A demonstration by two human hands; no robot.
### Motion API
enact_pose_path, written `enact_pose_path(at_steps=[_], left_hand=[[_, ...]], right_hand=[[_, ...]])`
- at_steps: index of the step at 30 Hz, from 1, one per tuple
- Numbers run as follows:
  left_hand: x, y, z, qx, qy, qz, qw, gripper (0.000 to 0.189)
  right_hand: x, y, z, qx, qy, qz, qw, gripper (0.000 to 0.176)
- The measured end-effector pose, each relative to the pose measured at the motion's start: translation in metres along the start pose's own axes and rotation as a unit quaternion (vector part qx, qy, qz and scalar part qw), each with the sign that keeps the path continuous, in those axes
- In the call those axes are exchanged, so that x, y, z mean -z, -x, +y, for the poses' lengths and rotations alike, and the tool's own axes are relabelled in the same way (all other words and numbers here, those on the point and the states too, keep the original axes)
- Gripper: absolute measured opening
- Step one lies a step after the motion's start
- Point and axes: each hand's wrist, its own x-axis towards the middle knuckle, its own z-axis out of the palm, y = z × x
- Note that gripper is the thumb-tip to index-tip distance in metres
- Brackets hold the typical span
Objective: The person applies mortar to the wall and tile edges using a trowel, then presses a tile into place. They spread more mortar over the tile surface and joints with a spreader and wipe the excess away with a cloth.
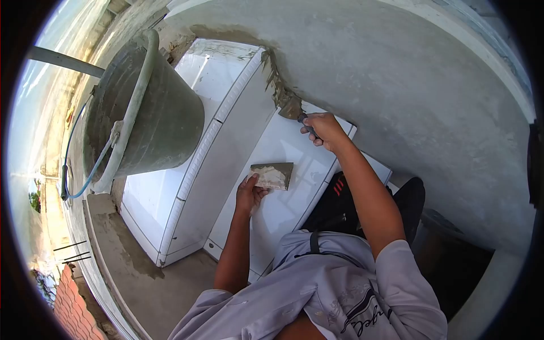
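Observation:
My right hand (323, 130) is closed round the dark handle of a putty knife (291, 109). Its mortar-smeared blade lies at the corner where the white tiled step (294, 144) meets the grey wall (385, 73). Rough wet mortar (276, 82) runs up that joint, along the end of the riser (243, 107). Lower on the left, my left hand (249, 192) pinches the edge of a flat rectangular plate (272, 175) with pale mortar on its face. The plate is held over the step's tiles.
A large mortar-stained bucket (164, 113) with a thick handle stands on the upper tiled step (150, 190) at left. A dark container (453, 255) is low on the right, beside my legs. Bare cement (133, 243) borders the steps at lower left.

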Motion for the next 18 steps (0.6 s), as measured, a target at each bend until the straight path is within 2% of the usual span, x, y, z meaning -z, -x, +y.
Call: enact_pose_path(at_steps=[2,5,8,14,18], left_hand=[[-0.001,0.001,0.005,0.002,0.000,0.006,1.000,0.027],[-0.004,0.001,-0.001,0.000,0.005,0.003,1.000,0.027],[-0.002,-0.001,-0.001,-0.004,0.006,0.000,1.000,0.028],[0.002,-0.001,0.000,0.001,-0.015,-0.012,1.000,0.029],[0.005,-0.005,-0.004,0.000,-0.001,-0.018,1.000,0.030]], right_hand=[[-0.003,-0.012,-0.020,-0.013,0.037,-0.008,0.999,0.024],[-0.003,-0.018,-0.042,0.001,0.106,-0.015,0.994,0.016],[-0.001,-0.008,-0.060,0.047,0.137,-0.047,0.988,0.026],[-0.003,0.049,-0.054,0.135,0.063,-0.026,0.989,0.052],[-0.067,0.031,0.018,0.316,0.133,0.140,0.929,0.056]])
